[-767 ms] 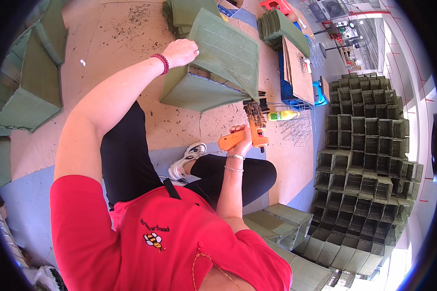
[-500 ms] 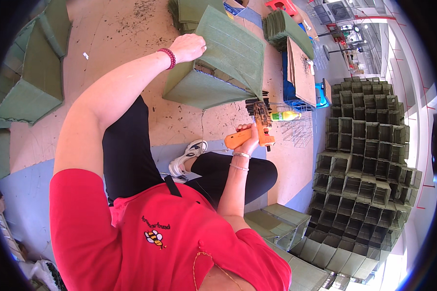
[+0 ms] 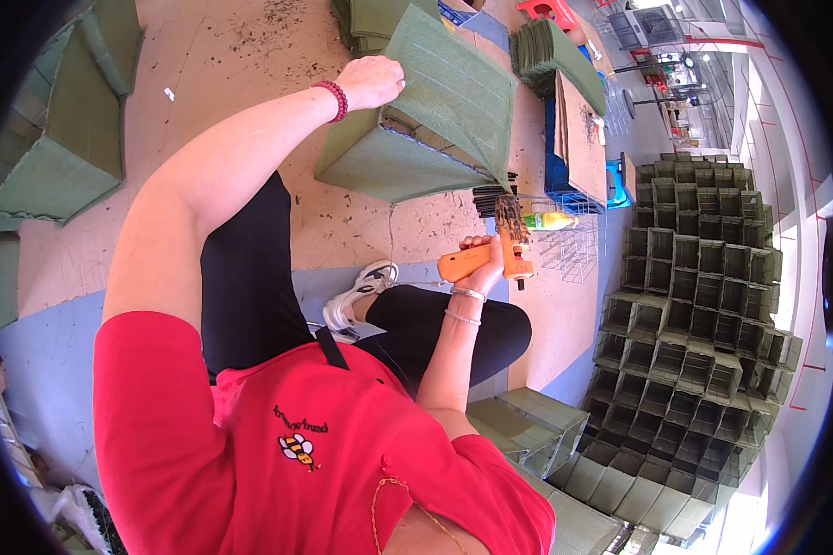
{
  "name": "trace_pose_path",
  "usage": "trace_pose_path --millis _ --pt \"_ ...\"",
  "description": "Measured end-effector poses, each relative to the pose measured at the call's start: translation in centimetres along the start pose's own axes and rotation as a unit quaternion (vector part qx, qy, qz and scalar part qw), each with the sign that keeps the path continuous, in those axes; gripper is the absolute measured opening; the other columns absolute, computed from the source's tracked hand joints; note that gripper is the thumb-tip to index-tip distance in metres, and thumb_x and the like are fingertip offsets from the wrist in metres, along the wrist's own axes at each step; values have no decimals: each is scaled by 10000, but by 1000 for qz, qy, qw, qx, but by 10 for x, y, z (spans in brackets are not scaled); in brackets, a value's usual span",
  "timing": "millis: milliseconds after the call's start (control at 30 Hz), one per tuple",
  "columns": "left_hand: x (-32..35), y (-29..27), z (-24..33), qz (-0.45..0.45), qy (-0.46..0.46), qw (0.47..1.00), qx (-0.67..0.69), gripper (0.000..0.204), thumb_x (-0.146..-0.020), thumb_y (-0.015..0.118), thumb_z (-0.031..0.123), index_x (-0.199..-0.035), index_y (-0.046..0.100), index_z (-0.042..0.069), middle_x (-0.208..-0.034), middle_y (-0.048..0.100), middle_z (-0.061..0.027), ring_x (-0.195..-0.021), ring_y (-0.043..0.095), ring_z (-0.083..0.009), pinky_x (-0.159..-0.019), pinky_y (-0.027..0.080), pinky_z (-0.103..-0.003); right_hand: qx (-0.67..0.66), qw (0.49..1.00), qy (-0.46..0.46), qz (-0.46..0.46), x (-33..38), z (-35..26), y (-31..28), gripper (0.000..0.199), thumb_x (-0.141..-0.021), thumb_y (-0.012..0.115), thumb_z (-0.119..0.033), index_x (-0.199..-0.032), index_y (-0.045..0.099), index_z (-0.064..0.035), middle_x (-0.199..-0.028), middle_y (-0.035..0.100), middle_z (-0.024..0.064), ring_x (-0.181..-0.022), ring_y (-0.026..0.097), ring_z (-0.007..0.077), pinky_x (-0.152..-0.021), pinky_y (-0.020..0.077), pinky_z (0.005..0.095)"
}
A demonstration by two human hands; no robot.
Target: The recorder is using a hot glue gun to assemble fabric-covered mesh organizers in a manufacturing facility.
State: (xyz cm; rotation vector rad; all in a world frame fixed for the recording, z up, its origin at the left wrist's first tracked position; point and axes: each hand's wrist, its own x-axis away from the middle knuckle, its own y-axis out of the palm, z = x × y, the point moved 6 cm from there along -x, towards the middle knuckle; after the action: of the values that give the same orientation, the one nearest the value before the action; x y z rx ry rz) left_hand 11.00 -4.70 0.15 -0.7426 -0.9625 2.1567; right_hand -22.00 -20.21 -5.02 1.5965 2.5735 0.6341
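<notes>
A green felt-like box [image 3: 407,162] with a raised, flap-like panel [image 3: 453,88] stands on the floor in front of me. My left hand [image 3: 373,81] is closed at the panel's left edge, pinching it. In my right hand [image 3: 484,264] is an orange glue gun [image 3: 463,265], my fingers wrapped round its handle. Its blackened, residue-crusted front end [image 3: 509,218] points up at the box's near right corner, close to where panel and side meet. Whether the tip touches the felt, I cannot tell. A cord trails from the gun's side past my shoe.
Black sticks [image 3: 492,200] and a yellow-green bottle [image 3: 550,221] lie beside a wire frame [image 3: 565,254]. Stacked green panels [image 3: 557,65] and a cardboard-topped blue crate [image 3: 578,139] stand beyond. Many green boxes are piled at right [image 3: 694,305]; others stand at left [image 3: 69,157].
The whole view has shifted slightly. Both hands keep their grips, and the glue gun stays at the same corner of the box.
</notes>
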Motion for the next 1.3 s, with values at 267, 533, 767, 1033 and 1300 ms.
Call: trace_pose_path --millis 267,533,767,1033,1300 --pt "-1 2 -1 5 5 1000 4 291 -876 447 228 -765 592 1 -825 606 -206 -847 579 -376 -770 454 -470 -15 1000 7 0 3 3 3 201 -864 516 -207 -740 475 -55 -652 482 58 -612 488 190 -609 430 330" --pt "-3 5 -3 -17 2 1000 -26 274 -880 440 233 -812 595 18 -898 609 -177 -925 556 -344 -806 445 -456 -24 1000 10 -4 5 6 8 192 -862 522 -198 -740 473 -58 -655 472 48 -597 471 177 -592 428 325" --pt "-4 6 0 -21 4 999 -23 275 -881 437 233 -816 598 21 -898 609 -176 -920 559 -342 -805 446 -455 -16 1000 8 -6 14 8 12 191 -863 530 -208 -752 477 -61 -658 477 48 -602 486 181 -592 431 322" --pt "-4 5 1 -29 -7 999 -20 278 -883 433 238 -823 594 21 -914 607 -170 -936 554 -335 -813 444 -451 -7 1000 16 -14 15 12 14 221 -873 509 -246 -748 470 -69 -663 474 52 -615 468 192 -607 414 324" --pt "-6 7 -1 -16 1 1000 -18 278 -884 440 245 -861 604 23 -927 611 -157 -946 553 -323 -822 444 -442 -17 999 26 -24 21 16 20 215 -865 525 -241 -748 472 -68 -663 474 49 -619 466 189 -612 412 315"
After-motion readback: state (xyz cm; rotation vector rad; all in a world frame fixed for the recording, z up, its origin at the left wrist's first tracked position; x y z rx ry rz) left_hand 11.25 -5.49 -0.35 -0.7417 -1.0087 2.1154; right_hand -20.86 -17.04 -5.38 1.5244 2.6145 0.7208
